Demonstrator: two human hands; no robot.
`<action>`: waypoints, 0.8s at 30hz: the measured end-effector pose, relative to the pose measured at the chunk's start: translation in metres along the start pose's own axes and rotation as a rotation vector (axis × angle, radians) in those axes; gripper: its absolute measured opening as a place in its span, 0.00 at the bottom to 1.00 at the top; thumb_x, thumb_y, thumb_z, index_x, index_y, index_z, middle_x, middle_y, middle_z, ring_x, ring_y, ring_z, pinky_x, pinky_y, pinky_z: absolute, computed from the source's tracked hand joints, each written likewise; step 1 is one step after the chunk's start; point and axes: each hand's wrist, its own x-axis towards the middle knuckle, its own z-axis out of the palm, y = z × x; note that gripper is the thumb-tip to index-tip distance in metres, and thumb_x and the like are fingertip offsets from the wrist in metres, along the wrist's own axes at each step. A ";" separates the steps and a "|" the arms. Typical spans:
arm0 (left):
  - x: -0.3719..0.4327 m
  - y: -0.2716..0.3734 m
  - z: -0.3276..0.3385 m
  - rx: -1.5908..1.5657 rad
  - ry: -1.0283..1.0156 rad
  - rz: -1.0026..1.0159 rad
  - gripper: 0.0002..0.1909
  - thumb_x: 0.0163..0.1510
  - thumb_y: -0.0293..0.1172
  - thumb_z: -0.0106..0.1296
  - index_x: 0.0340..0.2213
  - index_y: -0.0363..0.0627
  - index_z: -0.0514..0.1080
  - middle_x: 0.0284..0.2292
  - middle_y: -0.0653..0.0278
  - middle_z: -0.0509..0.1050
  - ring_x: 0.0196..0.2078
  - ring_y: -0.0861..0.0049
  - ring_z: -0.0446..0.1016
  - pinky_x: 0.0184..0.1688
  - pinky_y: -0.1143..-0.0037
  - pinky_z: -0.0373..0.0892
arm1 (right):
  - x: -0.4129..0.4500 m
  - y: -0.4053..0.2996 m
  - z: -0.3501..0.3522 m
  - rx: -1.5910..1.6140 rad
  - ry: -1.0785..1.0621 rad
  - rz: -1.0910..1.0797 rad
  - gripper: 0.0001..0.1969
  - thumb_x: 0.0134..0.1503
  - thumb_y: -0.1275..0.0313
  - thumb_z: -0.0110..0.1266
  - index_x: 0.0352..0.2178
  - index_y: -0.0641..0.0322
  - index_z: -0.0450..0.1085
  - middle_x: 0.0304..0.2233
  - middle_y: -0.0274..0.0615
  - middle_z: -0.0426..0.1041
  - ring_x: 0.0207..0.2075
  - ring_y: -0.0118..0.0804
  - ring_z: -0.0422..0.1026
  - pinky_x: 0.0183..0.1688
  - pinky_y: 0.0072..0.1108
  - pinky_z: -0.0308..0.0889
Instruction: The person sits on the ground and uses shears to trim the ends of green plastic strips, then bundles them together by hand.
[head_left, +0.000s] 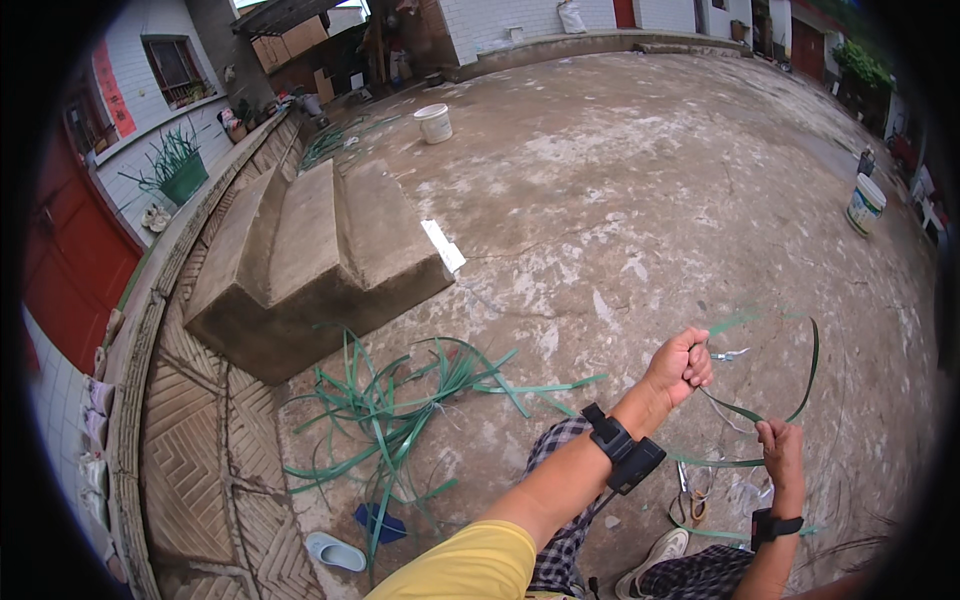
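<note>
A green plastic strapping band (814, 360) is gripped by both of my hands in front of my knees. My left hand (679, 367) is closed into a fist around it, and a blurred end sticks out beyond the knuckles. My right hand (781, 450) pinches the band lower and to the right. Between and beyond the hands the band bends into a wide loop. Scissors with orange-brown handles (698, 505) lie on the ground below the hands. Behind my left fist, a small metal tool (729, 354) is partly hidden. A loose pile of green strapping bands (405, 409) spreads out on the left.
Concrete steps (315, 247) rise at the left, with a white strip (444, 246) at their edge. A light-blue slipper (336, 551) and a dark-blue cloth (380, 523) lie near the pile. White buckets (433, 124) stand farther off, one being a labelled bucket (865, 205) at right.
</note>
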 end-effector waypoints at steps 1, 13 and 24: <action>0.000 -0.001 0.000 0.023 -0.018 -0.006 0.23 0.53 0.41 0.39 0.07 0.50 0.55 0.05 0.69 0.52 0.09 0.78 0.53 0.20 0.76 0.56 | 0.001 0.003 0.000 0.013 0.003 0.001 0.15 0.48 0.68 0.51 0.14 0.70 0.64 0.11 0.50 0.62 0.12 0.39 0.59 0.18 0.26 0.55; -0.015 0.015 0.004 -0.154 0.298 0.021 0.22 0.53 0.44 0.41 0.10 0.50 0.56 0.08 0.69 0.54 0.13 0.76 0.56 0.23 0.75 0.58 | -0.017 0.019 -0.020 0.086 -0.077 0.091 0.18 0.47 0.67 0.53 0.13 0.72 0.61 0.09 0.41 0.51 0.13 0.27 0.51 0.16 0.24 0.49; -0.004 0.050 -0.020 -0.039 0.258 0.083 0.21 0.56 0.44 0.37 0.12 0.52 0.56 0.08 0.74 0.52 0.11 0.82 0.50 0.19 0.77 0.53 | -0.022 0.023 -0.042 0.022 -0.238 0.224 0.20 0.47 0.62 0.54 0.14 0.71 0.62 0.12 0.39 0.46 0.15 0.27 0.49 0.17 0.26 0.49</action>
